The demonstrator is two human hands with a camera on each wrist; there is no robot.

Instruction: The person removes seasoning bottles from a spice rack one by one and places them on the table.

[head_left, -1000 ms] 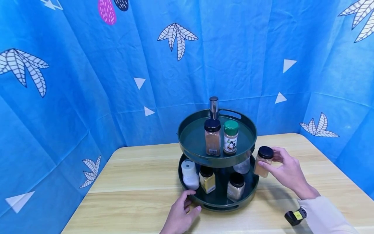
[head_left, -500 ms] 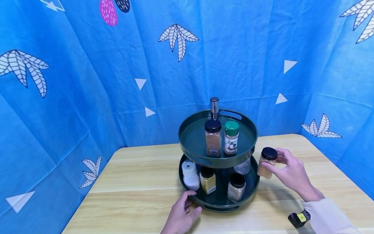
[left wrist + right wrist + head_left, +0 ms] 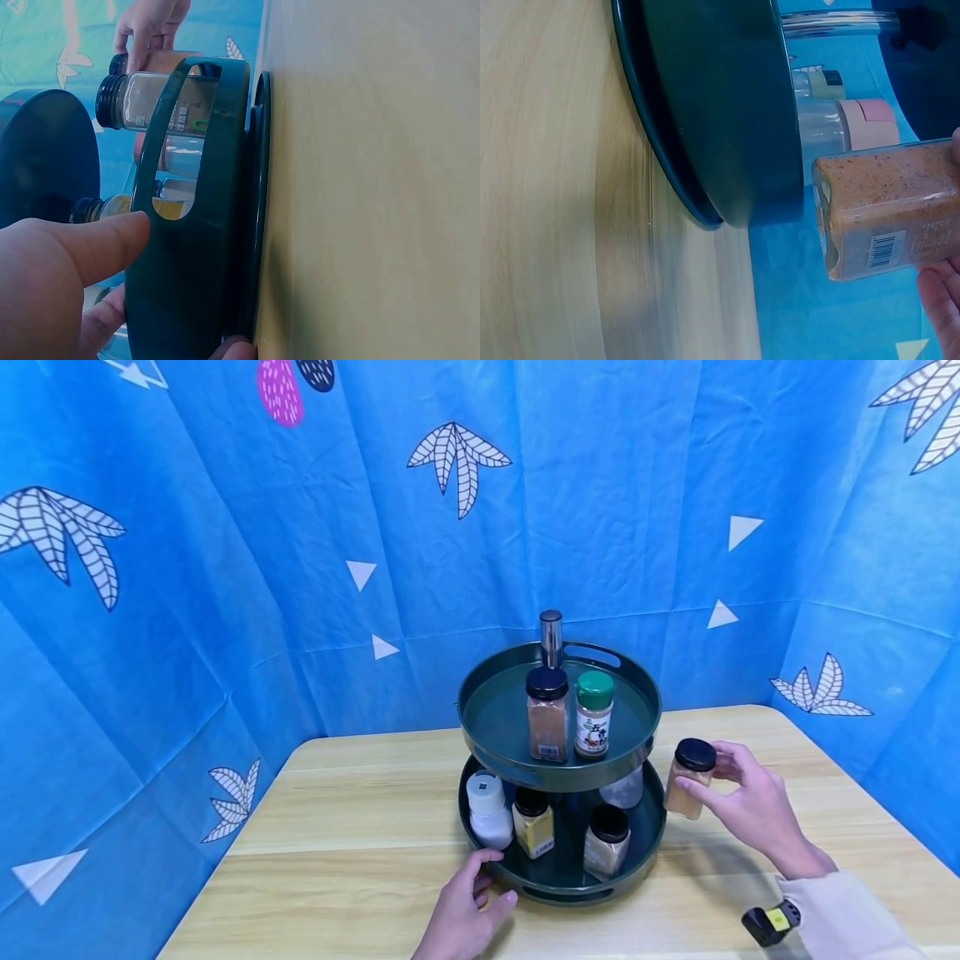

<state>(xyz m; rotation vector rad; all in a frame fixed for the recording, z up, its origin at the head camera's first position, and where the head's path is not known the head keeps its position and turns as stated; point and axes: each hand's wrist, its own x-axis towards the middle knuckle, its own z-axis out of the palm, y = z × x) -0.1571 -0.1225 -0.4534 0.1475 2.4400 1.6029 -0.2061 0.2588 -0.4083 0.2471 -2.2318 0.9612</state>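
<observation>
A dark green two-tier lazy Susan (image 3: 651, 867) stands on the table. At its lower tray's front left edge, my left hand (image 3: 459, 906) grips the rim; in the left wrist view a fingertip presses on the tray wall (image 3: 180, 277). Beside the right side of the stand, my right hand (image 3: 765, 814) holds up a black-lidded spice jar (image 3: 684, 797) of reddish-brown powder, slightly tilted. The right wrist view shows the jar's barcode label (image 3: 886, 250), with fingertips at its edge. The jar hangs outside the lower tray, above the table.
On the upper tier are a black-lidded brown spice jar (image 3: 547, 718) and a green-capped seasoning bottle (image 3: 593, 714). The lower tray carries a white bottle (image 3: 490, 818), a yellow-powder jar (image 3: 534, 831), a pale jar (image 3: 606, 847) and a translucent container (image 3: 622, 789). Blue curtain (image 3: 600, 485) surrounds the wooden table (image 3: 337, 843).
My right hand and the spice jar have shifted slightly right, away from the stand. The left hand keeps its place on the rim.
</observation>
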